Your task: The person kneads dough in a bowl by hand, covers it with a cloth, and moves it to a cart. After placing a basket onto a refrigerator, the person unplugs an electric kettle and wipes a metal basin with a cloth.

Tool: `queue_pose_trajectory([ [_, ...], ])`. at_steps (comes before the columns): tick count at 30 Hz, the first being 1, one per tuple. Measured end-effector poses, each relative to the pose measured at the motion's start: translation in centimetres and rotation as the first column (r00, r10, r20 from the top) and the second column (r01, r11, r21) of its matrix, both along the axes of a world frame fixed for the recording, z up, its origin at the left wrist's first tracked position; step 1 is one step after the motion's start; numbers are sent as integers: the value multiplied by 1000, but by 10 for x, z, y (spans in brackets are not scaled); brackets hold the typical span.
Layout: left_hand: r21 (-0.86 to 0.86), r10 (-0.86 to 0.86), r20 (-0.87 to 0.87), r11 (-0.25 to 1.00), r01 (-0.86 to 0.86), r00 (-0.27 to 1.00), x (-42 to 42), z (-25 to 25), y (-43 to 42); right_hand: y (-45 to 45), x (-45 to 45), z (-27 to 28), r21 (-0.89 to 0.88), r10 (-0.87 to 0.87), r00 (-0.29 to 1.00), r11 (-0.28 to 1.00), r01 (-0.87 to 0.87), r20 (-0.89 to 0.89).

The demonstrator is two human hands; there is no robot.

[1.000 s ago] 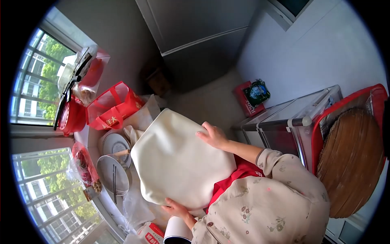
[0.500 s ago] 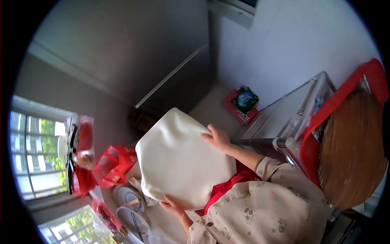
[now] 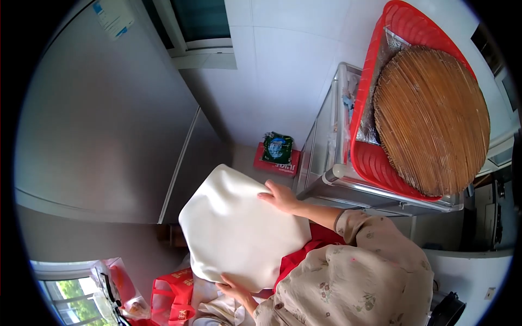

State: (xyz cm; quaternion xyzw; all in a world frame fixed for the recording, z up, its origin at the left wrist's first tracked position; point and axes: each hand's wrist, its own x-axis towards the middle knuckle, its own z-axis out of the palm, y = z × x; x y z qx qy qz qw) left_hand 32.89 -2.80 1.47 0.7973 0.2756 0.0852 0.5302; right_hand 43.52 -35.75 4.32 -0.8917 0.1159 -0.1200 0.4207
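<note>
Refrigerator (image 3: pixel 109 130), judging by its tall grey doors, fills the upper left of the view; opposite it, a metal-edged cabinet (image 3: pixel 338 173) bears a red basket (image 3: pixel 380 168), on which a round brown slatted mat (image 3: pixel 432 119) leans at a slant. At centre, in front of the person's flowered shirt (image 3: pixel 337 282) and red cloth (image 3: pixel 323 239), is a cream padded piece (image 3: pixel 239 228), smooth and blunt-cornered, about as broad as it is long, so no clear long axis shows. It lies between the two hands, touching both, so neither is nearer: the right hand (image 3: pixel 281 198) is at the edge facing the cabinet, the left hand (image 3: pixel 236 289) at the opposite edge, by the red bag (image 3: pixel 176 283). Each hand is partly closed with digits on the pale surface, gripping the rim; how far the hidden fingers wrap underneath, I cannot tell. The bag carries pale yellowish characters, cut by folds and unreadable. Beyond the cream piece, by the wall, a red box (image 3: pixel 292 164) has light lettering too small to read surely; on it sits a dark green packet (image 3: pixel 278 148) with a blue emblem. Smallest, a white-and-blue sticker (image 3: pixel 115 19) on the refrigerator has illegible print.
</note>
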Motion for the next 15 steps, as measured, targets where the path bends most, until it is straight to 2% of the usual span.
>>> queue_pose_trajectory([
  [2,68,-36,25,997,34,999,7,0,0,-2,-10,5,13,-54,996,998,55,-74],
  [3,24,-33,71,999,31,997,9,4,-2,-4,-14,-4,13,-80,996,997,80,-31],
  [4,89,-75,158,994,62,985,10,-9,4,-3,-18,-9,39,-102,995,994,102,7],
  [5,101,-68,98,993,59,993,9,-7,6,-9,-21,-15,11,-84,992,996,85,-94],
  [6,142,-74,40,988,67,997,6,-10,11,-11,-20,-17,-19,-54,993,998,52,-107],
  [7,215,-57,-9,975,58,998,9,12,5,-7,-18,-5,38,-40,991,998,45,-129],
  [8,168,-28,0,985,28,1000,6,11,7,-12,-17,-28,159,5,1000,987,-1,-30],
  [9,171,5,-54,985,4,999,3,6,9,-11,-13,-26,100,40,999,994,-37,-30],
  [11,223,45,-31,974,-36,999,-1,27,9,-7,-6,-31,338,83,994,939,-53,-76],
  [12,222,85,-30,972,-77,996,-4,22,11,-6,-1,-31,264,142,987,958,-117,-80],
  [15,213,148,17,966,-148,989,-19,29,19,8,12,-27,260,268,962,934,-246,-56],
])
